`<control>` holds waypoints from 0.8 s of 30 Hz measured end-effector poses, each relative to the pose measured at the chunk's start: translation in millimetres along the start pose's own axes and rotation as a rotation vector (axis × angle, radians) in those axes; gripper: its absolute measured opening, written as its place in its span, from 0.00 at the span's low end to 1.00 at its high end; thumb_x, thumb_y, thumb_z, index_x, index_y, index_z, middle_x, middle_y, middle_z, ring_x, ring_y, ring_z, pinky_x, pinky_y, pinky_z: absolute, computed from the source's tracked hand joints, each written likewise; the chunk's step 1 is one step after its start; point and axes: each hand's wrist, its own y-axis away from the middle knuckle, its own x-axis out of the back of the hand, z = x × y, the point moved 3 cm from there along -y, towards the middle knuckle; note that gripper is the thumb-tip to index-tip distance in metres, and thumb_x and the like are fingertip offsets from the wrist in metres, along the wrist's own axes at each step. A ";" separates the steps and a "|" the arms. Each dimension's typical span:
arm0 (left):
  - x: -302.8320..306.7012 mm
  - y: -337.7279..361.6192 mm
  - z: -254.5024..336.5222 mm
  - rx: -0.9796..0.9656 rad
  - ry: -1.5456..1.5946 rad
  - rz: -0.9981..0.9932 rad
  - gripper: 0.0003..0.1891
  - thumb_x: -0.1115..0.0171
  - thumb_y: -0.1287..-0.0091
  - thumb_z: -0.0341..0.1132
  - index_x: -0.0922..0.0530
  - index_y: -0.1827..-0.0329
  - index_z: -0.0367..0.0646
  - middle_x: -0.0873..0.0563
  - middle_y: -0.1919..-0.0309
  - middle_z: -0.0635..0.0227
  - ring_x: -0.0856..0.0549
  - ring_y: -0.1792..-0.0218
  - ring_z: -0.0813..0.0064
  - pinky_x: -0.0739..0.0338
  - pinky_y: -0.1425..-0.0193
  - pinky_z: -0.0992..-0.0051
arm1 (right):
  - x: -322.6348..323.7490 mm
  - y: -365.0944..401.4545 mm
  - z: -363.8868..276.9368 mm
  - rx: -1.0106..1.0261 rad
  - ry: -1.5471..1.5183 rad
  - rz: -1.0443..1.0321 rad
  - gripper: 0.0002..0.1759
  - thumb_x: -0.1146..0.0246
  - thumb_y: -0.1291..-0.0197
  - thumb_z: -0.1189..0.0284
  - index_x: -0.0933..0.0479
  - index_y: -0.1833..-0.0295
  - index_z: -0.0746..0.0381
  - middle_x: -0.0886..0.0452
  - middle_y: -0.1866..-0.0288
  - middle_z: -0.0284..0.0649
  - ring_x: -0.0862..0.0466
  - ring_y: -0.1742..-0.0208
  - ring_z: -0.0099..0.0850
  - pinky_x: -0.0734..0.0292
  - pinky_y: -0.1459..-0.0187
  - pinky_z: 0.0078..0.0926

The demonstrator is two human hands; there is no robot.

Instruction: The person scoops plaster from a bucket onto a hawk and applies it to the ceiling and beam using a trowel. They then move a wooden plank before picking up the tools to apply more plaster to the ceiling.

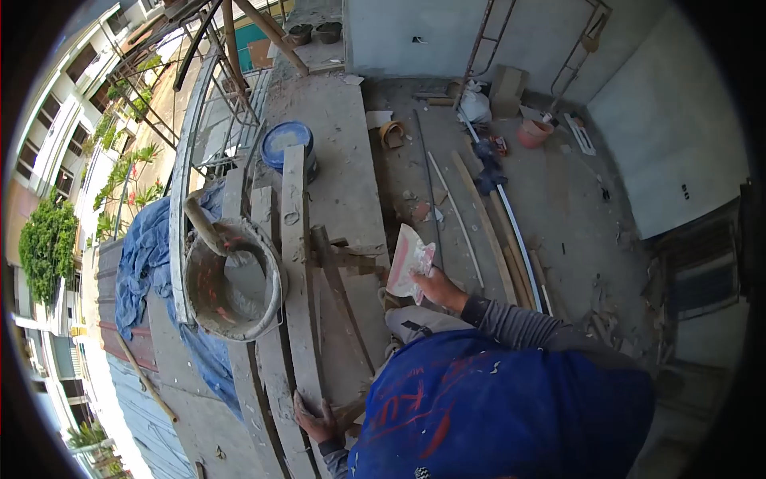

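Note:
In my right hand (437, 289) is a flat, pale scraper blade (410, 263) with a pinkish patch, smeared with white plaster; my fingers close around its near edge. My left hand (316, 418) grips the edge of a long wooden plank (297, 263), low in the view. Beside that plank stands a plaster-crusted bucket (235, 279) with grey-white mix inside. A thick, coated handle (204, 227) leans out over the bucket's rim. My blue shirt covers the bottom of the view.
A blue-lidded pail (287, 142) stands farther along the planks. Blue cloth (148, 263) drapes at the left, past a metal rail. On the lower floor lie long timbers (487, 223), pipes and rubble, with a reddish bucket (535, 132). Scaffolding (231, 48) rises at the top left.

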 end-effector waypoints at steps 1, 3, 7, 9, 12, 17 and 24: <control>0.0 1.1 -0.2 0.007 -0.005 0.005 0.34 0.34 0.41 0.40 0.35 0.33 0.36 0.27 0.37 0.51 0.29 0.36 0.52 0.40 0.32 0.56 | 4.6 -3.7 -5.3 -0.001 -0.007 0.017 0.20 0.44 0.33 0.65 0.29 0.46 0.72 0.21 0.58 0.40 0.25 0.57 0.25 0.28 0.53 0.29; -7.6 7.4 -9.4 0.037 -0.015 0.030 0.32 0.36 0.40 0.40 0.34 0.34 0.35 0.27 0.37 0.51 0.29 0.36 0.51 0.39 0.32 0.56 | 12.6 -10.3 -14.3 -0.062 -0.094 0.023 0.20 0.44 0.33 0.66 0.29 0.46 0.72 0.21 0.57 0.41 0.25 0.56 0.25 0.28 0.52 0.29; -29.4 -35.4 29.6 0.157 -0.189 0.160 0.29 0.38 0.37 0.43 0.31 0.37 0.35 0.25 0.40 0.52 0.28 0.38 0.52 0.39 0.35 0.55 | 37.9 -35.1 -7.9 -0.047 -0.144 0.104 0.19 0.45 0.33 0.67 0.29 0.47 0.72 0.21 0.59 0.41 0.24 0.58 0.26 0.27 0.55 0.30; -45.1 -56.2 39.8 0.211 -0.228 0.253 0.29 0.40 0.34 0.49 0.30 0.38 0.36 0.24 0.43 0.54 0.28 0.39 0.53 0.38 0.39 0.53 | 48.0 -46.4 -4.8 -0.034 -0.070 0.099 0.17 0.45 0.33 0.67 0.29 0.49 0.72 0.21 0.63 0.40 0.23 0.61 0.26 0.27 0.58 0.30; -55.9 -68.4 37.4 0.357 -0.383 0.077 0.30 0.41 0.34 0.51 0.30 0.38 0.37 0.24 0.43 0.55 0.28 0.39 0.52 0.38 0.39 0.53 | 56.3 -54.0 -11.5 -0.045 -0.098 0.145 0.16 0.45 0.33 0.67 0.29 0.51 0.71 0.21 0.65 0.40 0.23 0.64 0.26 0.26 0.60 0.30; -70.4 -53.2 -9.9 0.364 -0.404 0.019 0.33 0.37 0.39 0.52 0.30 0.36 0.39 0.23 0.42 0.55 0.27 0.40 0.53 0.35 0.40 0.55 | 62.0 -73.0 -14.4 -0.002 -0.116 0.161 0.17 0.45 0.33 0.65 0.28 0.51 0.71 0.21 0.65 0.40 0.23 0.64 0.26 0.26 0.61 0.30; -89.1 -33.9 -47.3 0.180 -0.660 0.066 0.26 0.38 0.36 0.46 0.27 0.40 0.41 0.21 0.52 0.56 0.21 0.50 0.60 0.29 0.49 0.64 | 62.2 -95.0 -20.0 0.063 -0.010 0.163 0.20 0.45 0.33 0.61 0.25 0.56 0.70 0.20 0.67 0.42 0.22 0.63 0.27 0.27 0.59 0.33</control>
